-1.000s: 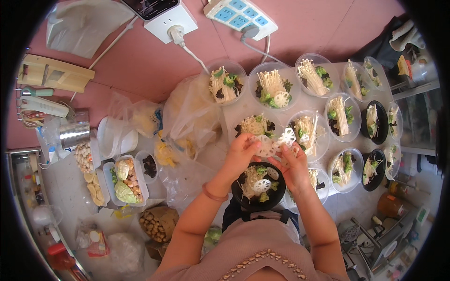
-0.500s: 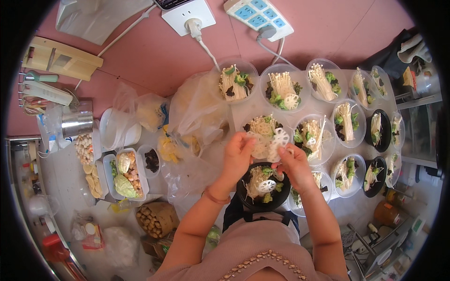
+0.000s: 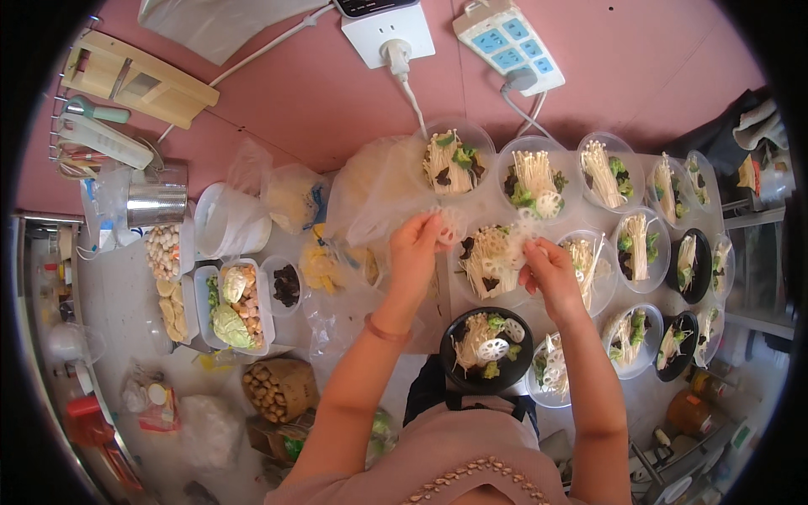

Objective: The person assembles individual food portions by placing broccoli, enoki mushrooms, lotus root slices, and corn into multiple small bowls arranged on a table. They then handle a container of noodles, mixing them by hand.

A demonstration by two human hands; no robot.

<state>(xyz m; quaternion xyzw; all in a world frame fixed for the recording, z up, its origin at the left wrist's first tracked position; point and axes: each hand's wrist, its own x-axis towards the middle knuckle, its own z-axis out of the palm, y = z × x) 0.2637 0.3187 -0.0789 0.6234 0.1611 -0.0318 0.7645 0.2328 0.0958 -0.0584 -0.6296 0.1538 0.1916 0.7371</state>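
Pinched in my left hand (image 3: 411, 257) are pale lotus root slices (image 3: 452, 225), held above the left edge of a clear bowl. My right hand (image 3: 549, 273) grips more lotus root slices (image 3: 523, 231) by their lower edge, over the same clear bowl (image 3: 461, 286) of enoki mushrooms and dark fungus. Nearest my body sits a black bowl (image 3: 449, 370) with enoki, broccoli and white lotus root slices (image 3: 493, 349). Beside it, partly behind my right forearm, a clear bowl (image 3: 539, 396) also contains lotus root.
Several clear and black bowls (image 3: 692, 265) of vegetables stand in rows to the right. At left are a tub of cabbage (image 3: 230, 326), a small tub of dark fungus (image 3: 286, 286) and plastic bags (image 3: 370, 189). A power strip (image 3: 509, 46) hangs on the pink wall.
My hands have moved apart, splitting the lotus root slices between them. The whole view has shifted, so the bowls appear lower and farther right.
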